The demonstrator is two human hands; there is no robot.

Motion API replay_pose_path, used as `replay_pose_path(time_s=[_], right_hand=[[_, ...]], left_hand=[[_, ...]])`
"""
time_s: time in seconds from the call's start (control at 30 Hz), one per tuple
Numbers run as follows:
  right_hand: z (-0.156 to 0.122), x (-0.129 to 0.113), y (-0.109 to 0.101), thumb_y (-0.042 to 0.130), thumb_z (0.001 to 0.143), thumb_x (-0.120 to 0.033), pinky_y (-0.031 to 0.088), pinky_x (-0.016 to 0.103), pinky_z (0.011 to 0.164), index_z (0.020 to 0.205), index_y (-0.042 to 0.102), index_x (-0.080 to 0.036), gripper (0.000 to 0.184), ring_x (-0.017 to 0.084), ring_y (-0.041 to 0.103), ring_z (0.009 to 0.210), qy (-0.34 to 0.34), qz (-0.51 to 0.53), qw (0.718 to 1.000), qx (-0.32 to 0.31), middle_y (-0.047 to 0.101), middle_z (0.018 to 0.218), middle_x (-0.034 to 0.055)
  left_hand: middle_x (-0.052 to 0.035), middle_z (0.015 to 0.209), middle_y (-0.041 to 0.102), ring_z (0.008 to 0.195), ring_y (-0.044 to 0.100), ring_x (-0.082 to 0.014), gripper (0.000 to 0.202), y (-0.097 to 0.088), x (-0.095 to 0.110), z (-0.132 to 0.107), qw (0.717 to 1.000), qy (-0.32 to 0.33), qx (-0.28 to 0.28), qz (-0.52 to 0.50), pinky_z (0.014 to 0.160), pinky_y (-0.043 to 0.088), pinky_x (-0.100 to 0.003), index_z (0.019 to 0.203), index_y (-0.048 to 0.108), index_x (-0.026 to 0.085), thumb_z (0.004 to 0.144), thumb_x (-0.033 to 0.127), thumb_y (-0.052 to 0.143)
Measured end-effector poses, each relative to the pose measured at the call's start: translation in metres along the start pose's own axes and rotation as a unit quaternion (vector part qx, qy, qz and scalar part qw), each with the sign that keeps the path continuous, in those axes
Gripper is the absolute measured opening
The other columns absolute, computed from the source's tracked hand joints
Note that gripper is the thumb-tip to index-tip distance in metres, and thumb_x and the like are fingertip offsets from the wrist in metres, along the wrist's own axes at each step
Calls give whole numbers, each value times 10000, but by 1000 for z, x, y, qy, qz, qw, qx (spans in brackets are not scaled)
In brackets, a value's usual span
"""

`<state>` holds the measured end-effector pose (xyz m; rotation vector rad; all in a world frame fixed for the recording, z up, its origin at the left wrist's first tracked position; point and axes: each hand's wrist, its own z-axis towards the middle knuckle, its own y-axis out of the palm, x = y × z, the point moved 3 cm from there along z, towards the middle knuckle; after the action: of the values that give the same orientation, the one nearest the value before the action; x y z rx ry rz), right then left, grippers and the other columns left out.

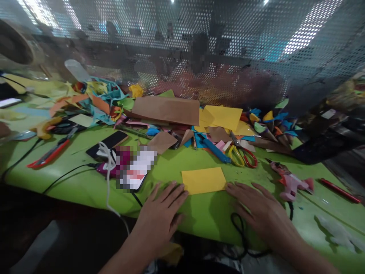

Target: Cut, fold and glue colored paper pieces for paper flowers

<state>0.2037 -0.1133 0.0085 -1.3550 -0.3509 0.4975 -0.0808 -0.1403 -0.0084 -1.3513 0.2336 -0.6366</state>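
A yellow paper rectangle (204, 180) lies flat on the green tabletop (171, 163) in front of me. At its left edge rests my left hand (164, 205), palm down with fingers stretched out, the fingertips at the paper's near corner. My right hand (253, 203) lies on the other side, fingers extended, its tips at the paper's right edge. Neither hand grips anything. Left of the paper is a phone with a lit screen (138, 169), partly blurred out. A pink glue gun (292, 184) lies to the right of my right hand.
Behind the paper lie yellow-handled scissors (236, 156), red-handled scissors (251, 159), a blue tool (215, 149) and brown paper (167, 109). Red-handled pliers (53, 152) and a dark phone (107, 144) are at left. A white cable (108, 190) crosses the near edge. Perforated metal (182, 49) stands behind.
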Motion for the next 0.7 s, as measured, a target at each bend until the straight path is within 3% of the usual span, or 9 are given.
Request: replay_pose_path(time_s=[0.07,0.13,0.27,0.47,0.53,0.7], right_hand=[[20,-7,-9,485,957,-331,451,500,953,1193,654,-241,305,279,652,1106,5,9,1000,22,717,1203,80],[44,-17,-14,509,953,-332,452,474,966,1255,615,-229,336,276,608,1167,-6,35,999,14,667,1286,92],[87,-32,-5,618,880,-363,409,477,1025,1387,507,-216,539,296,536,1238,-58,90,991,-80,588,1385,105],[107,-29,4,761,748,-417,437,466,930,1404,476,-182,752,329,543,1111,-79,107,983,-129,622,1214,138],[106,-30,0,775,741,-336,434,444,913,1316,543,-173,642,315,545,1081,-71,109,985,-115,620,1149,129],[102,-32,-12,708,826,-222,426,358,796,953,628,-188,154,246,574,942,-52,123,990,-39,632,984,70]], left_hand=[[-7,1457,515,1354,452,-237,436,0,2,0,1000,-7,0,-7,1156,272,-544,1404,476,283,970,324,476],[-23,1464,506,1360,446,-240,439,-1,5,0,1000,-10,2,-12,1161,268,-540,1408,471,258,976,340,468],[-59,1473,494,1360,447,-245,503,-7,8,2,999,-27,19,-16,1156,292,-522,1462,386,219,990,382,440],[-97,1485,475,1378,420,-266,550,-10,-3,5,997,-65,21,-19,1152,307,-517,1488,320,196,983,362,459],[-106,1493,463,1386,408,-268,574,-9,-6,8,997,-73,15,-29,1157,301,-519,1494,298,189,975,361,473],[-97,1500,454,1406,378,-258,598,-12,-10,19,993,-81,13,-88,1169,285,-508,1493,290,206,956,346,512]])
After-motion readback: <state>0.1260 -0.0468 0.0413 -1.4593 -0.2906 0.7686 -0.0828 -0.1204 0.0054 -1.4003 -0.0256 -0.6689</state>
